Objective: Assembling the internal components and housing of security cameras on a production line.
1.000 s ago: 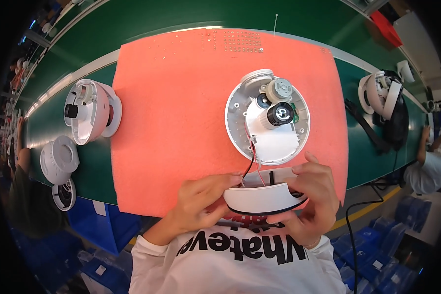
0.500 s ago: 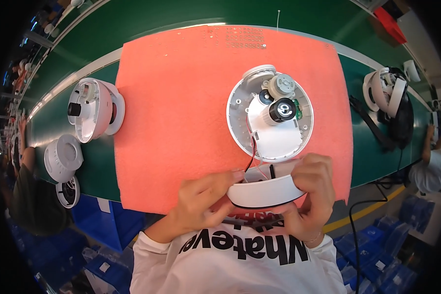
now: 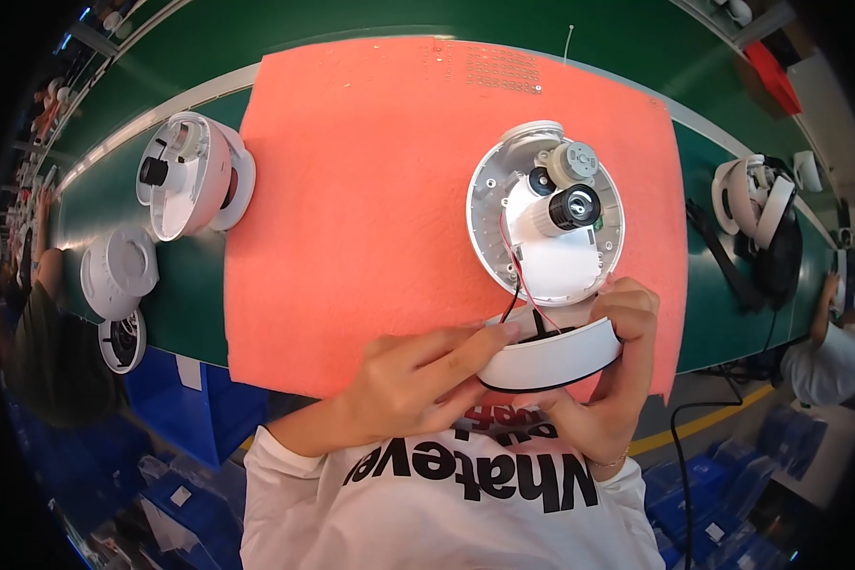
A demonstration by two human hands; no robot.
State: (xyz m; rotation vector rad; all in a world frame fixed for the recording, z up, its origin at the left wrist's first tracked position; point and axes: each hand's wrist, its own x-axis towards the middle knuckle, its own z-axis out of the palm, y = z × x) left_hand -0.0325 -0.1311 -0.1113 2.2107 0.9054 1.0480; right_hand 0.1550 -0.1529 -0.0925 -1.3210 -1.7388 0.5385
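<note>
A round white housing (image 3: 544, 223) lies open on the orange mat (image 3: 370, 209), showing a small motor, a black cylinder and a white inner bracket. Red and black wires run from it down to a white round cover (image 3: 551, 356) held tilted at the mat's near edge. My left hand (image 3: 418, 380) grips the cover's left side, with its fingertips on the rim by the wires. My right hand (image 3: 613, 370) wraps around the cover's right side and underside.
Another open white housing (image 3: 185, 176) stands at the mat's left edge on the green table (image 3: 114, 161). Two more round white parts (image 3: 119, 275) lie further left. Similar white parts and black cables (image 3: 760, 223) sit at the right. Other people work at both sides.
The cover has tipped up a little in my hands and my left fingers have slid along its rim toward the wires. The open housing has not moved.
</note>
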